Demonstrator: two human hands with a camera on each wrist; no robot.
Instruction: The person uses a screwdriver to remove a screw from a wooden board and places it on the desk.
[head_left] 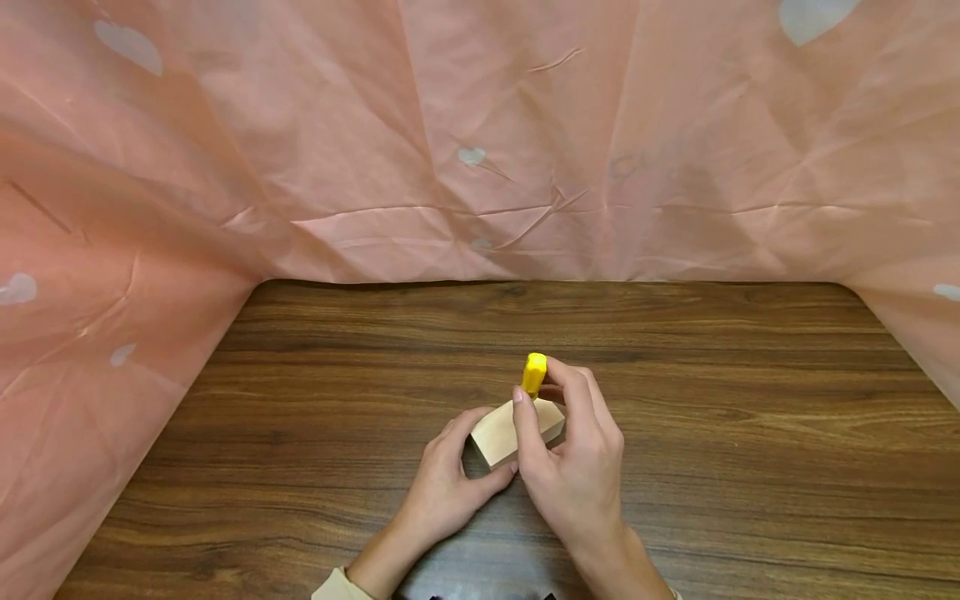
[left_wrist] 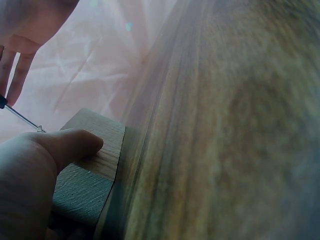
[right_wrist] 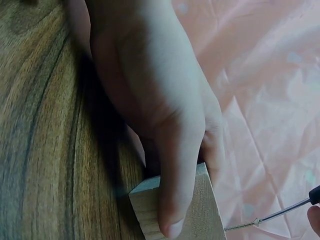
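A pale wooden block (head_left: 497, 437) lies on the table, tilted in the head view. My left hand (head_left: 448, 483) grips it by its sides, and the left thumb (left_wrist: 80, 145) presses on one face in the left wrist view. Above the block, my right hand (head_left: 576, 454) pinches the yellow handle of a screwdriver (head_left: 535, 373) between thumb and fingers. In the right wrist view, the screwdriver's thin metal shaft (right_wrist: 287, 210) meets a small screw (right_wrist: 241, 227), which stands out of the block's top. The tip inside the screw head is too small to make out.
The dark wood-grain table (head_left: 337, 375) spreads around both hands. Pink cloth with pale hearts (head_left: 337, 150) hangs behind it and along the left and right sides. Small dark shapes show at the bottom edge of the head view.
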